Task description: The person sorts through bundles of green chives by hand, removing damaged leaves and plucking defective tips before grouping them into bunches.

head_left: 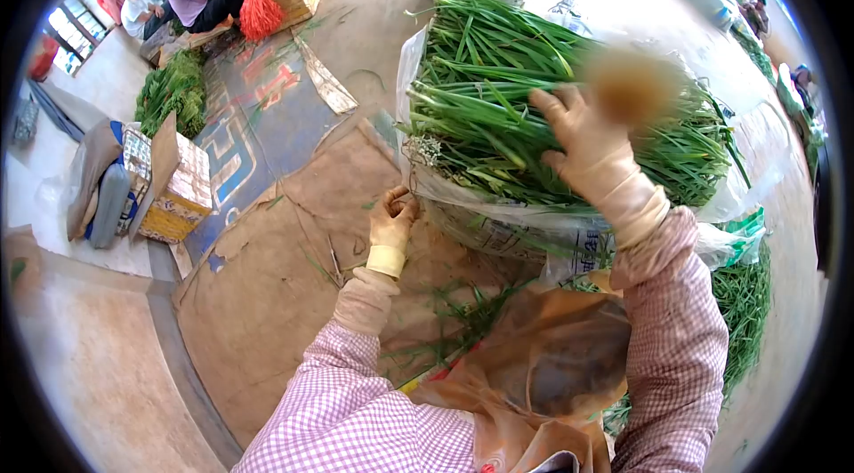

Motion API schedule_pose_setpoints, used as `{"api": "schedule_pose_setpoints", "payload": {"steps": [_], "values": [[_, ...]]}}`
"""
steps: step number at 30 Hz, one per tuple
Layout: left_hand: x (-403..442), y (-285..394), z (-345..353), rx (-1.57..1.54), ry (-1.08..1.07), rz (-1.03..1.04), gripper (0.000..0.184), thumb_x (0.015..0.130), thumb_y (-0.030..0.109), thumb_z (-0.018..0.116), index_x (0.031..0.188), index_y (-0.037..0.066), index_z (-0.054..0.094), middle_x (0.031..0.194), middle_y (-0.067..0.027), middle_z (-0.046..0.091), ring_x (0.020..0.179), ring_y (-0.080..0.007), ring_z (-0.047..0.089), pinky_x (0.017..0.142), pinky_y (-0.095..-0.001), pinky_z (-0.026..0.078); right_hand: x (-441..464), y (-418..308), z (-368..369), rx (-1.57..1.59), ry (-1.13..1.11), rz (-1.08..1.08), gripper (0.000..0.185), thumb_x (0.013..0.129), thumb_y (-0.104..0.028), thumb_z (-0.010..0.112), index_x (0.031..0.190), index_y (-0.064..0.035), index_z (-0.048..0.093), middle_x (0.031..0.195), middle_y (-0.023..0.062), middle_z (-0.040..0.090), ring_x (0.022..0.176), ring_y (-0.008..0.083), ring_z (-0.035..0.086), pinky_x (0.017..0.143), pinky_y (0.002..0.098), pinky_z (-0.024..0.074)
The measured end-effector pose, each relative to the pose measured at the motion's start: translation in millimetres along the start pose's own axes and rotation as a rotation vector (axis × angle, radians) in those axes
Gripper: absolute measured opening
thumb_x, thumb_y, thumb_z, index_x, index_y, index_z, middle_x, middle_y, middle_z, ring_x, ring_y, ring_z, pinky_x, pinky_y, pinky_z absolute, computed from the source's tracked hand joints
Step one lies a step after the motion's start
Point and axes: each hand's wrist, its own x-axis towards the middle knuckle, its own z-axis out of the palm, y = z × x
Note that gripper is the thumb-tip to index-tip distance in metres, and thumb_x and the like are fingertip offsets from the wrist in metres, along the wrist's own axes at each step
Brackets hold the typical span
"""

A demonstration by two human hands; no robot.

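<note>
Floor: flat brown sheet, creased [258, 313], lying below and left of L hand. On it, clear plastic sack w/ dark print [489, 224], mouth wide, near side just beside L hand. Inside, directly under R hand: heap of long, flat green leafy stems [489, 108], cut ends mostly twd L-hand side, leaf ends running past R wrist. Brown translucent plastic apron [551, 348] sits btw the forearms. Loose pile of slim green stems [747, 313] on far side of R forearm, outside sack. Small scatter of green leaf bits [480, 308] on sheet, below and right of L hand. R hand, cream rubber glove [587, 140]: rests on heap, thumb and fingers parted, no clench seen. L hand, yellowish rubber glove [391, 222]: fingers curled by sack edge; can't tell if it pinches plastic. Smallest: whitish flower-like cluster [423, 150], just above L hand. Progress (est.): filling looks well along, stems heaped abt rim-high or over; sack unclosed, outside pile not in.
</note>
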Motion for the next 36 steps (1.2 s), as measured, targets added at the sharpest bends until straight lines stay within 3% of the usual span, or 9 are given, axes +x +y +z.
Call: {"api": "schedule_pose_setpoints", "payload": {"steps": [3,6,10,19,22,26,29,33,36], "values": [[-12,3,7,-0.109,-0.003,-0.036,0.041,0.089,0.010,0.064,0.125,-0.003,0.050,0.091,-0.0079,0.064,0.080,-0.0173,0.064,0.074,-0.0300,0.053,3,-23,-6,-0.184,0.005,-0.061,0.086,0.071,-0.026,0.078,0.144,-0.0165,0.034,0.140,0.0154,0.043,0.129,0.0338,0.042,0.106,0.0530,0.0323],[-17,6,8,-0.168,-0.015,-0.037,0.041,0.088,0.011,0.064,0.125,-0.003,0.051,0.095,-0.0087,0.065,0.082,-0.0175,0.064,0.076,-0.0294,0.052,19,-12,8,-0.013,-0.306,0.178,0.094,0.070,-0.036,0.080,0.146,-0.0107,0.031,0.141,0.0177,0.041,0.135,0.0361,0.035,0.110,0.0533,0.0279],[-21,17,4,-0.067,0.042,0.061,0.041,0.088,0.010,0.063,0.125,-0.004,0.051,0.100,-0.0098,0.065,0.086,-0.0171,0.063,0.079,-0.0281,0.050,25,-21,11,-0.003,-0.366,0.224,0.073,0.064,-0.030,0.082,0.124,-0.0086,0.047,0.118,0.0139,0.060,0.115,0.0330,0.055,0.100,0.0478,0.0394],[-68,75,19,0.052,0.245,0.385,0.031,0.086,0.005,0.064,0.117,0.001,0.060,0.103,-0.0089,0.067,0.093,-0.0153,0.063,0.084,-0.0285,0.050,28,-13,3,0.058,-0.383,0.223,0.077,0.067,-0.036,0.081,0.130,-0.0070,0.046,0.122,0.0155,0.060,0.120,0.0328,0.053,0.098,0.0463,0.0408],[-80,94,27,0.257,0.255,0.800,0.024,0.082,0.008,0.068,0.105,0.003,0.066,0.102,-0.0112,0.068,0.094,-0.0242,0.064,0.085,-0.0335,0.049,29,-4,-12,0.354,-0.491,0.269,0.079,0.064,-0.033,0.080,0.130,-0.0009,0.049,0.112,0.0237,0.063,0.109,0.0376,0.059,0.095,0.0418,0.0445],[-93,118,40,0.296,0.065,0.854,0.025,0.080,0.008,0.071,0.104,0.002,0.065,0.102,-0.0125,0.068,0.094,-0.0275,0.064,0.085,-0.0349,0.049,16,23,1,0.977,-0.336,0.333,0.076,0.063,-0.025,0.083,0.128,-0.0016,0.053,0.112,0.0224,0.064,0.107,0.0323,0.061,0.095,0.0344,0.0453],[-94,111,49,0.243,-0.042,0.773,0.025,0.085,0.009,0.068,0.109,0.001,0.065,0.106,-0.0107,0.066,0.101,-0.0211,0.062,0.092,-0.0327,0.046,13,16,0,0.716,-0.131,0.252,0.075,0.064,-0.027,0.082,0.129,-0.0031,0.052,0.108,0.0219,0.065,0.105,0.0317,0.062,0.093,0.0344,0.0462],[-81,99,61,0.227,-0.062,0.707,0.028,0.083,0.008,0.069,0.110,0.000,0.065,0.103,-0.0107,0.068,0.096,-0.0187,0.063,0.088,-0.0310,0.049,27,-14,-21,-0.011,-0.276,0.164,0.074,0.068,-0.033,0.082,0.131,-0.0079,0.052,0.133,0.0190,0.052,0.123,0.0328,0.050,0.100,0.0499,0.0383],[-74,98,66,0.213,-0.053,0.701,0.030,0.082,0.007,0.069,0.111,-0.001,0.065,0.102,-0.0109,0.069,0.094,-0.0178,0.064,0.086,-0.0299,0.050,33,-10,-6,-0.027,-0.251,0.130,0.080,0.068,-0.039,0.081,0.135,-0.0094,0.047,0.142,0.0196,0.041,0.136,0.0359,0.035,0.108,0.0554,0.0285]]}}
